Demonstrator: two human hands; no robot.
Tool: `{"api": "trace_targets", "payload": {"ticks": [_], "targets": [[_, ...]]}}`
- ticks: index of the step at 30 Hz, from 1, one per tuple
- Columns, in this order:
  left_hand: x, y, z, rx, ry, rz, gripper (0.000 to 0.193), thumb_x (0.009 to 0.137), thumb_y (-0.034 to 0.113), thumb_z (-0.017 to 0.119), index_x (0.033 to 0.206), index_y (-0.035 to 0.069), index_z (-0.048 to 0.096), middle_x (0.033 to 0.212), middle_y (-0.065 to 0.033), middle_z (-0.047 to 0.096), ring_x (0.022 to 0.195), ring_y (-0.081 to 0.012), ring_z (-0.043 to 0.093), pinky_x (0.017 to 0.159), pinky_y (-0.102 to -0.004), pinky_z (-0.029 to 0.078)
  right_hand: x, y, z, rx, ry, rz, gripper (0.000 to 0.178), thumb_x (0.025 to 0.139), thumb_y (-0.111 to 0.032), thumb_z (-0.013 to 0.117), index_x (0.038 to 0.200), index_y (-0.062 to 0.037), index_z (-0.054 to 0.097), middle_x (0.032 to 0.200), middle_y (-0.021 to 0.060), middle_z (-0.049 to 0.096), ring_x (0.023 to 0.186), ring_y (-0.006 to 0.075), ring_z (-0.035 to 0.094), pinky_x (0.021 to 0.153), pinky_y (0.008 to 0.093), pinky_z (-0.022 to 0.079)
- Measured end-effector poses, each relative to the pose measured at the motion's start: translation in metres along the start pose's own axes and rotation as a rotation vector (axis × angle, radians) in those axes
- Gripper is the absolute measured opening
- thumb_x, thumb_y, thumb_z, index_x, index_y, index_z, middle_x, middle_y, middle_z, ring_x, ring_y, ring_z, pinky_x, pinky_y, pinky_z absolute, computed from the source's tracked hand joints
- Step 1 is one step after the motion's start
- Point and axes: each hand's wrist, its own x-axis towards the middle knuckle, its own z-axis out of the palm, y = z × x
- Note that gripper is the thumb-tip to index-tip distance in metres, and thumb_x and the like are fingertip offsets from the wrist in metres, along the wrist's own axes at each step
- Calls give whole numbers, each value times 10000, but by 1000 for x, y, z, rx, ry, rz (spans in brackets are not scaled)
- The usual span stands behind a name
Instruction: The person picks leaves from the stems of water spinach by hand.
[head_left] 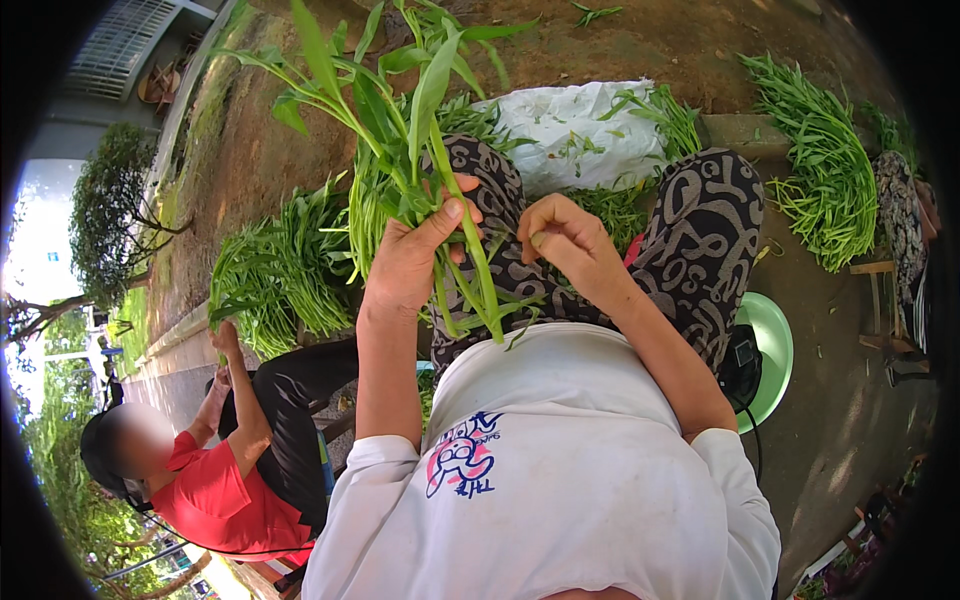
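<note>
My left hand (418,238) is wrapped round several leafy green stems, which look like water spinach (384,122). Their long leaves rise beyond my fist, and the pale cut ends hang down by my shirt. To the right, over my patterned trousers, my right hand (570,242) is held apart from the stems. Its fingers are curled in with the thumb pressed to them; whatever they may hold is hidden. Loose bits of leaf and stem lie on my lap. Just past my knees is a white plastic sack (570,122) with scattered leaves on it.
Piles of the same greens lie on the left (283,268) and far right (822,165). A light green basin (778,365) stands by my right hip, with a black bag (740,362) beside it. A seated co-worker in a red shirt (228,497) is close on my left. A wooden stool (873,300) stands right.
</note>
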Motion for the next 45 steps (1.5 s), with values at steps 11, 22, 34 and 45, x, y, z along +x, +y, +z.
{"api": "trace_targets", "payload": {"ticks": [11,22,34,45], "targets": [[-3,-4,-2,-28,1,7,337,903,270,637,1156,53,586,856,-26,635,750,-123,599,556,-227,404,3,2,-23,-662,387,-335,205,835,-10,617,1031,-67,606,1049,71,609,920,192,587,795,287,481],[-6,-5,14,32,-6,-17,298,911,245,624,1147,65,599,870,-13,656,769,-97,587,576,-230,410,-5,-12,-6,-888,52,-656,249,739,23,682,965,-66,626,946,72,616,855,262,610,726,349,505],[-3,-11,13,-4,-18,-5,301,903,259,638,1131,65,602,855,-22,661,749,-108,606,560,-234,412,-10,-7,4,-467,12,-209,58,837,-23,532,890,-42,518,815,43,540,662,116,533,599,261,430],[-1,-6,15,-22,-19,-25,314,902,265,637,1139,62,600,855,-24,655,755,-118,609,558,-238,418,-3,-3,-14,-499,327,-180,174,808,8,620,968,-39,568,978,89,570,835,165,599,695,270,482]]}}
